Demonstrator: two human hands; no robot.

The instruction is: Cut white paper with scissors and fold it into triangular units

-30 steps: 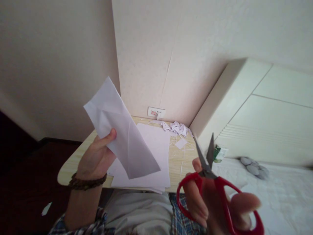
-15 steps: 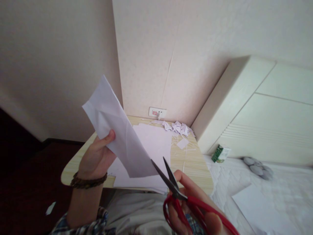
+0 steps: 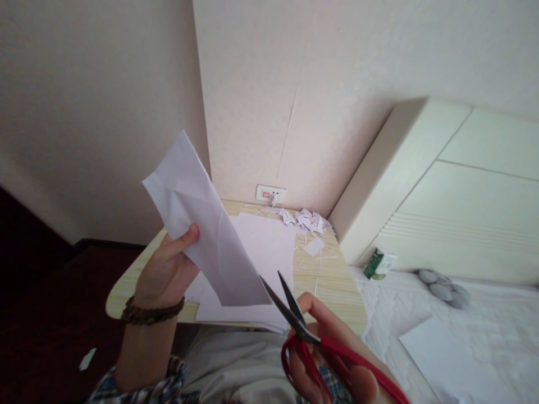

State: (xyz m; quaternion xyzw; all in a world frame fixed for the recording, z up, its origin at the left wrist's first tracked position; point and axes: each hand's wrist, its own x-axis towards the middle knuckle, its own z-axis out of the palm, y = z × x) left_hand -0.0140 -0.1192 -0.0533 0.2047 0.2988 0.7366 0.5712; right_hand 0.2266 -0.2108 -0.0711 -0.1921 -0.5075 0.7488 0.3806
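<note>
While a wall [image 3: 261, 101] closes off the far side, a pale headboard [image 3: 475, 207] stands at the right, above a bed [image 3: 387, 314] with a white quilted cover. The wooden counter [image 3: 341, 297] sits beside the bed, against the wall. A stack of paper [image 3: 272, 241] lies flat on the counter, and a loose sheet [image 3: 446, 353] lies on the bed.

The creased paper [image 3: 219, 235] is held tilted above the stack. The left hand [image 3: 164, 275] supports it at its lower left edge; the grip pinches it, thumb on the near face. The right hand [image 3: 337, 325] holds the scissors [image 3: 301, 328]; the grip is closed around the red handles. The blades are parted, one tip at the right edge of the creased paper; contact cannot be determined.

A green and white box [image 3: 379, 265] rests on the bed near the headboard. Folded paper pieces [image 3: 309, 220] are heaped at the counter's far right corner, near a wall socket [image 3: 269, 193]. Narrow paper strips [image 3: 328, 257] lie nearby.
</note>
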